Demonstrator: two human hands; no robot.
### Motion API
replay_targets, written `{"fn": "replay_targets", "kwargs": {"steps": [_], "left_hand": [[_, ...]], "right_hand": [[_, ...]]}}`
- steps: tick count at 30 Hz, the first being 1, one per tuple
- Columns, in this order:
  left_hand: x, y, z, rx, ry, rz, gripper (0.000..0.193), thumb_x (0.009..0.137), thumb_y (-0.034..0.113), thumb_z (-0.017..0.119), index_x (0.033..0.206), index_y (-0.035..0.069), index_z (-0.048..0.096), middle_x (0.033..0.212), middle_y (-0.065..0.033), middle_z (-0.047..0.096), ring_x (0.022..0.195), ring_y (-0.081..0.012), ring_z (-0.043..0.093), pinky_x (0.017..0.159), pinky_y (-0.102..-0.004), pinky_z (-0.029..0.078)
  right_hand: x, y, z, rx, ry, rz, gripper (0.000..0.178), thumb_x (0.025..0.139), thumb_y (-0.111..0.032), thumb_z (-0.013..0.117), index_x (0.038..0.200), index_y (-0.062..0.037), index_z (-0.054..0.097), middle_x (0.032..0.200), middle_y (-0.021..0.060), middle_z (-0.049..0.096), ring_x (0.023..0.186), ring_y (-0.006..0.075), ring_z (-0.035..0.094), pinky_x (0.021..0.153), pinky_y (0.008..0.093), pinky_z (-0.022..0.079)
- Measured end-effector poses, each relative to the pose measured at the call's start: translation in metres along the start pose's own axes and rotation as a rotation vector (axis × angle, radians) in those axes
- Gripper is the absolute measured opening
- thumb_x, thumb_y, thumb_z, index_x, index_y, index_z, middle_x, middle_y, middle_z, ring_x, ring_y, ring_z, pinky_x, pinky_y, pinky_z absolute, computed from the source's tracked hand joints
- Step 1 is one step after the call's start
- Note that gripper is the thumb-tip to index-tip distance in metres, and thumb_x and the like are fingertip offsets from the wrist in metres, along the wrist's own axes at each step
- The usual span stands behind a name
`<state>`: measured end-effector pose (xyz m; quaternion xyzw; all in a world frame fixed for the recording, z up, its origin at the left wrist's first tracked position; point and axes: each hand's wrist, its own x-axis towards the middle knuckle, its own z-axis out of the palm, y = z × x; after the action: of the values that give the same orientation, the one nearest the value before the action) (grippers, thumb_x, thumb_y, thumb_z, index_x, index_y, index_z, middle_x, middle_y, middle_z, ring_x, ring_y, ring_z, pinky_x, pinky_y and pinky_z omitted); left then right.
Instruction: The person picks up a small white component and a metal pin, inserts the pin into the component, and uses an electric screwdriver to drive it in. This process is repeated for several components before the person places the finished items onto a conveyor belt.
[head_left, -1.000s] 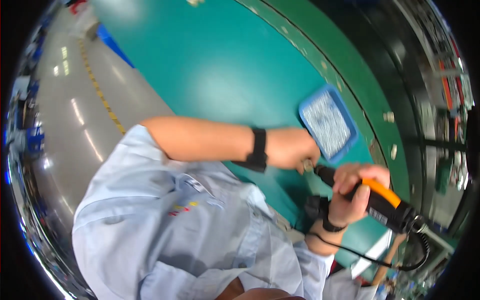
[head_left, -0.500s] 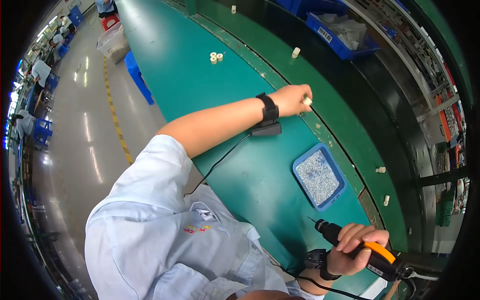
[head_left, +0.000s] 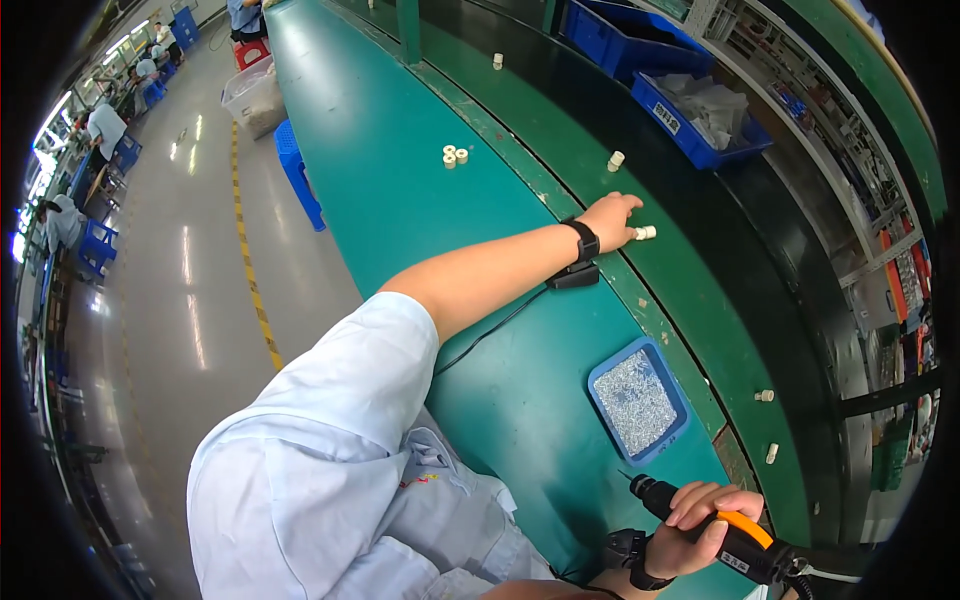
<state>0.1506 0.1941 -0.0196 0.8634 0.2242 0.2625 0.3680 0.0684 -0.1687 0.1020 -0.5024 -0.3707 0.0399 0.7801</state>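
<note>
My left hand (head_left: 610,220) reaches over the dark green strip beyond the table, its thumb and index finger spread apart. A small cream cylindrical piece (head_left: 646,232) lies right at the thumb tip; whether they still touch is hard to tell. My right hand (head_left: 695,528) is wrapped round a black and orange electric screwdriver (head_left: 742,540), its thin bit pointing to the upper left over the table. Ahead of the bit stands a blue tray (head_left: 598,385) filled with small silvery metal parts. Several similar cream pieces (head_left: 616,161) are spaced along the green strip.
Three cream rings (head_left: 450,161) sit together on the green table (head_left: 400,130). Blue bins (head_left: 690,140), one holding clear plastic bags, stand beyond the strip at the upper right. A black cable runs from my left wristband (head_left: 583,242). Blue stools (head_left: 300,180) and people are at the left.
My left hand has moved onto the green strip, its fingers have parted, and the cream piece it held now lies there. The view has shifted slightly; my right hand still grips the electric screwdriver.
</note>
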Motion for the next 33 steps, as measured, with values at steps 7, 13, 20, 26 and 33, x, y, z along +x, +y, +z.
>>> {"fn": "replay_targets", "kwargs": {"steps": [7, 13, 20, 26, 33], "left_hand": [[-0.062, 0.019, -0.027, -0.088, -0.06, 0.115, 0.035, 0.076, 0.015, 0.068, 0.108, 0.006, 0.057, 0.101, -0.0125, 0.054, 0.087, -0.0209, 0.057, 0.077, -0.0318, 0.049], [-0.107, 0.013, -0.035, -0.187, -0.281, 0.05, 0.024, 0.078, 0.015, 0.067, 0.099, 0.005, 0.062, 0.094, -0.0079, 0.057, 0.075, -0.0152, 0.058, 0.071, -0.0288, 0.049], [-0.106, 0.005, -0.04, -0.364, -0.22, -0.001, 0.015, 0.078, 0.013, 0.065, 0.09, 0.003, 0.064, 0.083, -0.0071, 0.062, 0.075, -0.0149, 0.06, 0.068, -0.0283, 0.049], [-0.105, 0.002, -0.038, -0.381, -0.228, 0.006, 0.015, 0.079, 0.014, 0.065, 0.09, 0.003, 0.065, 0.081, -0.0063, 0.063, 0.074, -0.0139, 0.06, 0.068, -0.0275, 0.049], [-0.103, 0.001, -0.036, -0.396, -0.253, 0.01, 0.018, 0.081, 0.017, 0.065, 0.093, 0.004, 0.065, 0.081, -0.0039, 0.062, 0.075, -0.0099, 0.058, 0.068, -0.0248, 0.048]], "right_hand": [[-0.009, 0.003, 0.004, 0.0, -0.044, 0.055, 0.029, 0.083, -0.027, 0.06, 0.088, -0.005, 0.041, 0.052, 0.0006, 0.04, 0.04, 0.009, 0.039, 0.04, 0.0205, 0.032], [-0.022, 0.021, 0.018, 0.045, -0.155, 0.176, 0.03, 0.083, -0.026, 0.061, 0.089, -0.0047, 0.04, 0.053, 0.0016, 0.041, 0.042, 0.0107, 0.041, 0.043, 0.0236, 0.036], [-0.035, 0.024, 0.035, 0.048, -0.19, 0.211, 0.03, 0.082, -0.025, 0.062, 0.089, -0.0044, 0.04, 0.054, 0.0023, 0.043, 0.044, 0.0118, 0.042, 0.044, 0.0243, 0.038], [-0.042, 0.026, 0.042, 0.042, -0.197, 0.243, 0.029, 0.082, -0.023, 0.062, 0.088, -0.004, 0.04, 0.055, 0.0032, 0.044, 0.044, 0.0118, 0.043, 0.045, 0.0246, 0.039], [-0.047, 0.035, 0.042, 0.004, -0.18, 0.229, 0.026, 0.083, -0.02, 0.06, 0.088, -0.0039, 0.04, 0.054, 0.004, 0.045, 0.044, 0.0122, 0.044, 0.045, 0.0252, 0.04]]}}
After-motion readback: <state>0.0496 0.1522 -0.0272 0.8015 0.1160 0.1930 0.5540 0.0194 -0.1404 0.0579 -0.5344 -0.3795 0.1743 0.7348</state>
